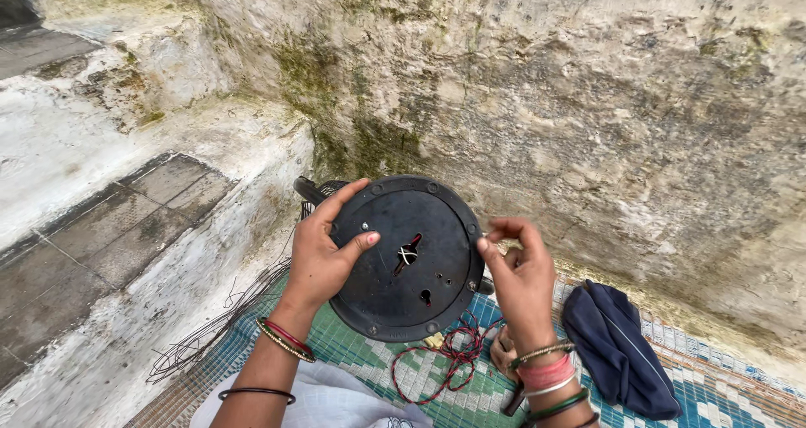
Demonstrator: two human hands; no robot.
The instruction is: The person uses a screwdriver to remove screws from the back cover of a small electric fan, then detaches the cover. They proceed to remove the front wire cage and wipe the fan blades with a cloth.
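Against the mossy wall point(588, 101), the left hand point(323, 256) grips the black round base point(411, 256) while the right hand point(516, 277) pinches its rim, where thin inner wires point(406, 255) could snag.

Bare forearms, no sleeves. Green, red and gold bangles on left wrist point(285, 339), one dark bangle higher up. Gold, pink, white and green bangles on right wrist point(547, 376).

Round plate point(420, 260) sits between left hand point(323, 256) and right hand point(520, 277); twisted wires point(445, 357) lie below it — folded cloth point(621, 352) right of the right hand.
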